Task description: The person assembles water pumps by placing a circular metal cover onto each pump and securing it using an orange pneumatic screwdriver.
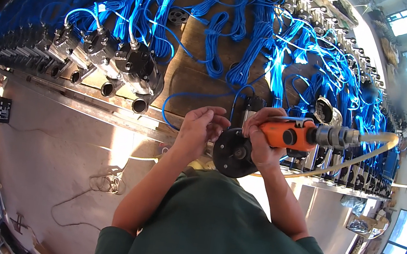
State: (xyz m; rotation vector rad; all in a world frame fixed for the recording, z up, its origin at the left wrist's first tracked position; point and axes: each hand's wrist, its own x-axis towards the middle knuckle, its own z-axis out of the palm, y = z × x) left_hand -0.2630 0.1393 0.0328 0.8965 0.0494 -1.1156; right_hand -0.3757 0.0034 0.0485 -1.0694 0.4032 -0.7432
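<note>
My right hand (263, 150) is wrapped round an orange air-powered driver (286, 135), with a metal coupling and a pale hose at its right end. Directly below the tool is the black round end plate (230, 158) of a pump, with small bright screws in its face. My left hand (194, 132) is just left of that plate, its fingers curled and the fingertips drawn together toward the thumb. Whatever those fingertips may hold is too small to make out. A blue cable (165, 107) loops past the left hand to the pump, whose body is partly hidden by my right hand.
Metal pumps with black ends (137, 71) line the wooden bench (184, 79) on both sides. Bundled blue cables (215, 44) lie across its top. The air hose (369, 153) curves to the right and back below the bench edge. On the floor lies a coiled cord (108, 183).
</note>
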